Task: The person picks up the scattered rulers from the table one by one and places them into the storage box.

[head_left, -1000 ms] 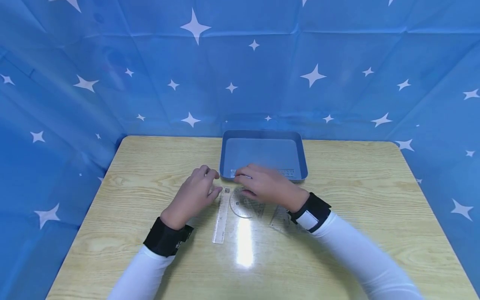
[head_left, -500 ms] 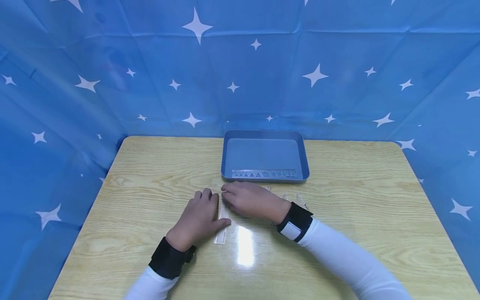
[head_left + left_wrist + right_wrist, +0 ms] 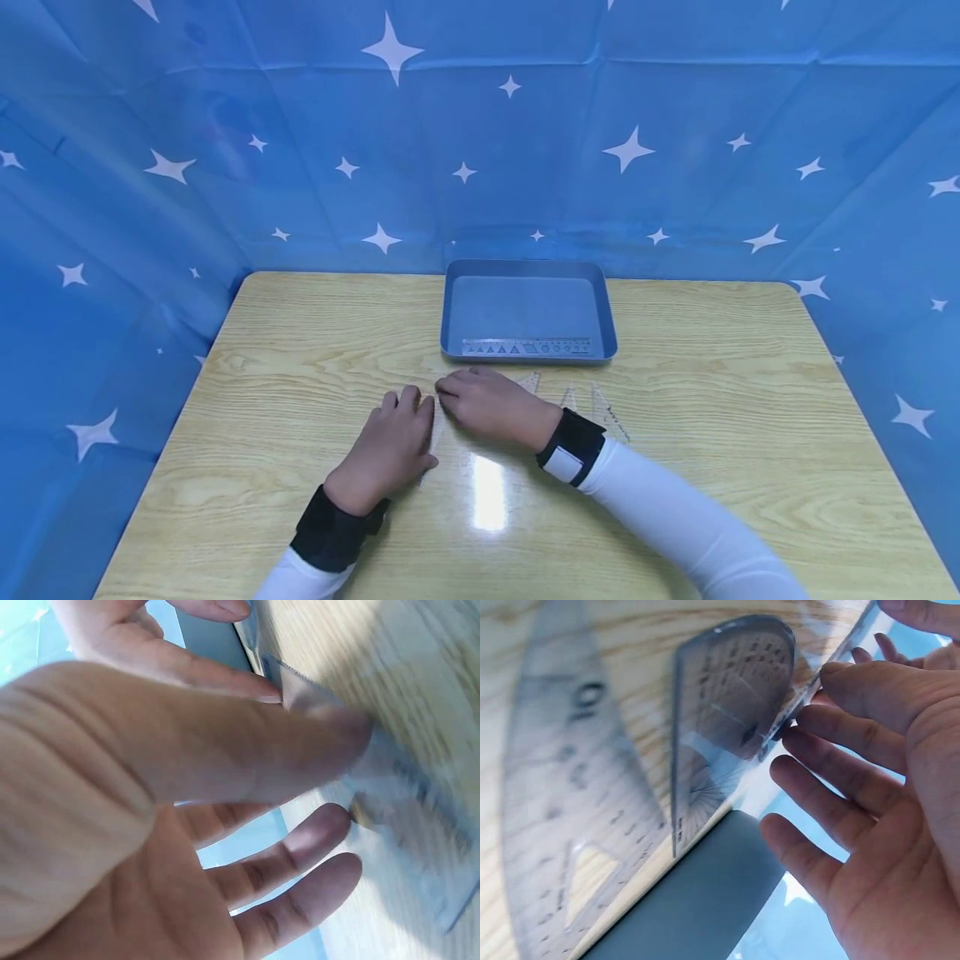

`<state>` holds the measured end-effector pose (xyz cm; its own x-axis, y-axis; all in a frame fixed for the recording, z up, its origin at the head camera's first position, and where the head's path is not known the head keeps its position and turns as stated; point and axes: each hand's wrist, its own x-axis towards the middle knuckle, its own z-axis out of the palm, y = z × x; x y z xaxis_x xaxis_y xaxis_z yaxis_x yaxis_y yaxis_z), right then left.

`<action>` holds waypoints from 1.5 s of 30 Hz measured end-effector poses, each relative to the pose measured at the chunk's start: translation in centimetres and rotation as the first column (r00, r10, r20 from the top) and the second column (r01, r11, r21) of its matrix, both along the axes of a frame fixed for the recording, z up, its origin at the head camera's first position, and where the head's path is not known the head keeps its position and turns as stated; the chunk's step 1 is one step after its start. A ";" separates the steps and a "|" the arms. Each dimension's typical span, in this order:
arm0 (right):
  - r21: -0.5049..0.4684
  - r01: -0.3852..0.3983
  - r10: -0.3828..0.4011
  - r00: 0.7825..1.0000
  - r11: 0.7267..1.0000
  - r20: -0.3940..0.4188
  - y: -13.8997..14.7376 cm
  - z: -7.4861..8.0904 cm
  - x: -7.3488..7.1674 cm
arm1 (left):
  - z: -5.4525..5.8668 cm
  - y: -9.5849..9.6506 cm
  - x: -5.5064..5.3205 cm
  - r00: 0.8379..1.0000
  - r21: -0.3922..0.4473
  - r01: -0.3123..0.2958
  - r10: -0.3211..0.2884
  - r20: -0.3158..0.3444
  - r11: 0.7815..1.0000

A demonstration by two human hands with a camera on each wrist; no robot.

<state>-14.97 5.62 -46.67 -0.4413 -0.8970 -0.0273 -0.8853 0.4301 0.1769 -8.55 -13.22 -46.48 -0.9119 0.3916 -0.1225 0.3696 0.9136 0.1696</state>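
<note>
A clear ruler (image 3: 438, 423) is tipped up off the table between both hands. My left hand (image 3: 386, 450) pinches it along its length; in the left wrist view the thumb lies across the near face of the ruler (image 3: 427, 817). At its far end, my right hand (image 3: 495, 406) pinches the ruler's edge between thumb and fingers. The right wrist view has a clear protractor (image 3: 739, 682) beside the right fingertips and a set square (image 3: 562, 765) farther left. From the head, the right hand hides most of the protractor.
Behind the hands stands a blue tray (image 3: 459, 292), holding a clear stencil ruler (image 3: 527, 347) along its near side. Parts of clear set squares (image 3: 606, 410) show past the right wrist on the wooden table (image 3: 750, 400). A blue star-patterned cloth (image 3: 480, 125) rises behind.
My right hand has drawn back from the tray to the ruler's far end. The left hand has come onto the ruler, which went from lying flat to tilted.
</note>
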 end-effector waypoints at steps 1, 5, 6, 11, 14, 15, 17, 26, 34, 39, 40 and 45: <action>0.008 0.002 -0.002 1.000 1.000 0.001 -0.1 0.0 0.0 | 0.1 -0.1 0.0 1.000 0.003 0.006 -0.006 0.005 1.000; 0.025 0.007 -0.007 1.000 1.000 0.007 -0.3 0.1 0.1 | 0.1 -0.9 0.0 1.000 0.028 0.026 -0.027 0.017 0.999; 0.028 0.007 -0.007 1.000 1.000 0.005 -0.3 0.0 0.1 | 0.1 -1.1 0.0 0.999 0.037 0.030 -0.031 0.015 0.999; 0.011 -0.003 0.003 1.000 1.000 -0.012 -0.7 -0.1 0.0 | 0.2 -2.1 -0.1 0.999 0.087 0.033 -0.032 -0.007 0.996; 0.002 -0.011 0.011 1.000 1.000 -0.024 -1.1 -0.2 -0.1 | 0.2 -2.5 -0.2 1.000 0.113 0.026 -0.024 -0.016 0.993; 0.000 -0.012 0.012 1.000 1.000 -0.028 -1.2 -0.2 -0.2 | 0.2 -2.6 -0.2 1.000 0.123 0.024 -0.021 -0.020 0.992; -0.006 -0.011 0.011 0.999 1.000 -0.040 -1.4 -0.4 -0.4 | 0.2 -2.8 -0.2 0.999 0.146 0.023 -0.018 -0.038 0.989; -0.021 0.036 -0.038 0.996 0.999 -0.077 -2.4 -0.8 -1.0 | -0.4 -3.6 -0.5 0.998 0.212 0.005 0.009 -0.061 0.977; -0.052 0.079 -0.076 0.996 0.996 0.055 -2.4 -0.5 -1.2 | -0.2 -3.8 -1.1 0.991 0.199 -0.119 0.105 0.080 0.973; -0.059 0.094 -0.083 0.984 0.994 0.159 -2.5 0.1 -1.3 | -0.3 -3.9 -1.4 0.989 0.204 -0.138 0.123 0.084 0.969; -0.054 0.101 -0.090 0.980 0.993 0.177 -2.5 0.2 -1.3 | -0.4 -3.9 -1.5 0.990 0.204 -0.134 0.120 0.081 0.970; -0.012 0.142 -0.134 0.959 0.990 0.249 -2.8 0.6 -1.5 | -0.5 -4.0 -1.8 0.989 0.204 -0.128 0.109 0.098 0.971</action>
